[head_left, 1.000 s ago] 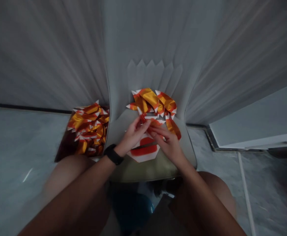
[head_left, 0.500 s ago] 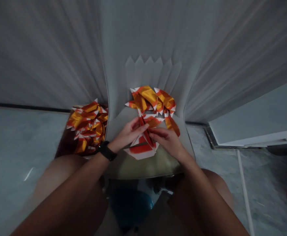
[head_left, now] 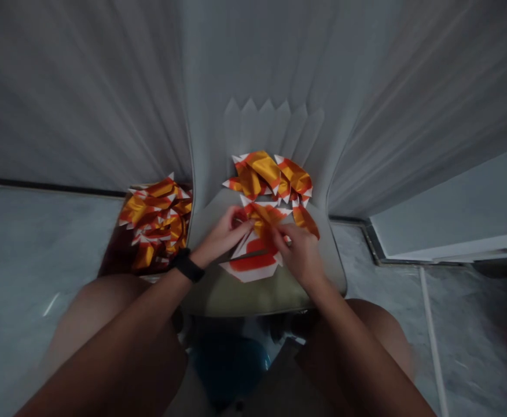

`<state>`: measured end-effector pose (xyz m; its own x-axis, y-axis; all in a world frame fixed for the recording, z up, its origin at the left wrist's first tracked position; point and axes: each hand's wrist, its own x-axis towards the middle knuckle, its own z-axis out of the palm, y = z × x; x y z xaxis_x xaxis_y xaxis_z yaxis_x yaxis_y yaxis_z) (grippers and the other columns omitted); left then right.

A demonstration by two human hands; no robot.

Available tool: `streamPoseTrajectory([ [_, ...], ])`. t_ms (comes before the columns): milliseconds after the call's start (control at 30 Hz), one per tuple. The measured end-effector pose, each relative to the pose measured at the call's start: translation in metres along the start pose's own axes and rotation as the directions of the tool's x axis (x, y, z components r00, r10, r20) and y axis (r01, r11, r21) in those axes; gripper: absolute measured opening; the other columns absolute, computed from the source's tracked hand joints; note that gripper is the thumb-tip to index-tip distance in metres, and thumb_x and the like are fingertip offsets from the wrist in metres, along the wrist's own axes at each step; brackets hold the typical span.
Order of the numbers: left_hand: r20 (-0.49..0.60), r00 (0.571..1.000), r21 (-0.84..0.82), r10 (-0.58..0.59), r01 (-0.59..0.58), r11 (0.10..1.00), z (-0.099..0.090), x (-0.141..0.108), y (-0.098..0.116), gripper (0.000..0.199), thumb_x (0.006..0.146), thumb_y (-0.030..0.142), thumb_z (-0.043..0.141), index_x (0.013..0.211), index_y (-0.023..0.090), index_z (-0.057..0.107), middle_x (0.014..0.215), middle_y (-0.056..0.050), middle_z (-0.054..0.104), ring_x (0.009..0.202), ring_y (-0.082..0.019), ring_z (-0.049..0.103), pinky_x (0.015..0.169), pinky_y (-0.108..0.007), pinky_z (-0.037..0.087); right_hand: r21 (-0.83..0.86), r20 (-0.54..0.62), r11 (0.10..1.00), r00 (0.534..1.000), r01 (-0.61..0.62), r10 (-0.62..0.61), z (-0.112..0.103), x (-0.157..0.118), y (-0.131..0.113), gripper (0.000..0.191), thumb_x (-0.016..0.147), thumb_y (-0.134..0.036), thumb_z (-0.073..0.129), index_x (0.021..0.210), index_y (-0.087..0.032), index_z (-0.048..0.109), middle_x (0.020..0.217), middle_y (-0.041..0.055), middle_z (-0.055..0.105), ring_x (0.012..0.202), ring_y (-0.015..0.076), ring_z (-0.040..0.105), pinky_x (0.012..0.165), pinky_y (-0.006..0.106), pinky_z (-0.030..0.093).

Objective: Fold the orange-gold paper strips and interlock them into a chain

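We hold the folded paper (head_left: 253, 262) low over the pale seat (head_left: 253, 301), with both hands in a narrow grip on it. The left hand (head_left: 223, 236) pinches the near left side of the fold. The right hand (head_left: 299, 255) grips the gold flap (head_left: 264, 219) from the right. The paper shows red, gold and white faces. A pile of folded pieces (head_left: 266, 176) lies on the seat just beyond the hands. A second pile (head_left: 155, 223) sits to the left of the seat. A black wristband (head_left: 186, 265) circles the left wrist.
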<state>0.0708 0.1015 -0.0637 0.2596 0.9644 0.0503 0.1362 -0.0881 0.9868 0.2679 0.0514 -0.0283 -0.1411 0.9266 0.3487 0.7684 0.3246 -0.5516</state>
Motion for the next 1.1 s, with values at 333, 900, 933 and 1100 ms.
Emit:
streamPoseTrajectory([
  [333, 0.287, 0.958, 0.065, 0.025, -0.045, 0.997, -0.02, 0.005, 0.016, 0.035, 0.09, 0.05, 0.062, 0.08, 0.017, 0.061, 0.07, 0.002, 0.055, 0.063, -0.011, 0.048, 0.058, -0.024, 0.038, 0.19, 0.094, 0.969, 0.985, -0.159, 0.143, -0.007, 0.005, 0.022, 0.029, 0.094, -0.038, 0.055, 0.084, -0.019, 0.075, 0.072, 0.004, 0.073, 0.063, 0.0171, 0.065, 0.058, 0.027, 0.047],
  [900, 0.41, 0.911, 0.1, 0.033, -0.081, 0.992, -0.021, 0.005, 0.026, 0.036, 0.092, 0.05, 0.059, 0.081, 0.016, 0.061, 0.072, 0.001, 0.054, 0.066, -0.011, 0.049, 0.059, -0.024, 0.039, 0.318, 0.146, 0.917, 0.968, -0.243, 0.205, -0.006, 0.006, 0.01, 0.042, 0.095, -0.048, 0.053, 0.07, -0.018, 0.07, 0.059, -0.0006, 0.06, 0.056, 0.013, 0.053, 0.053, 0.025, 0.037],
  [933, 0.426, 0.904, 0.102, 0.017, -0.067, 0.993, -0.023, 0.006, 0.029, 0.036, 0.092, 0.05, 0.059, 0.081, 0.016, 0.061, 0.072, 0.001, 0.055, 0.066, -0.011, 0.049, 0.059, -0.023, 0.039, 0.355, 0.173, 0.893, 0.958, -0.276, 0.227, -0.006, 0.006, 0.01, 0.045, 0.094, -0.05, 0.054, 0.066, -0.018, 0.068, 0.057, -0.0012, 0.056, 0.055, 0.0124, 0.05, 0.051, 0.024, 0.035],
  [1100, 0.421, 0.906, 0.101, -0.039, -0.004, 0.995, -0.022, 0.007, 0.039, 0.036, 0.092, 0.05, 0.06, 0.081, 0.016, 0.061, 0.071, 0.001, 0.055, 0.064, -0.01, 0.049, 0.057, -0.022, 0.038, 0.403, 0.162, 0.845, 0.936, -0.351, 0.312, -0.002, 0.003, 0.01, 0.042, 0.09, -0.051, 0.058, 0.067, -0.018, 0.067, 0.059, -0.0013, 0.055, 0.059, 0.0129, 0.05, 0.054, 0.024, 0.035],
])
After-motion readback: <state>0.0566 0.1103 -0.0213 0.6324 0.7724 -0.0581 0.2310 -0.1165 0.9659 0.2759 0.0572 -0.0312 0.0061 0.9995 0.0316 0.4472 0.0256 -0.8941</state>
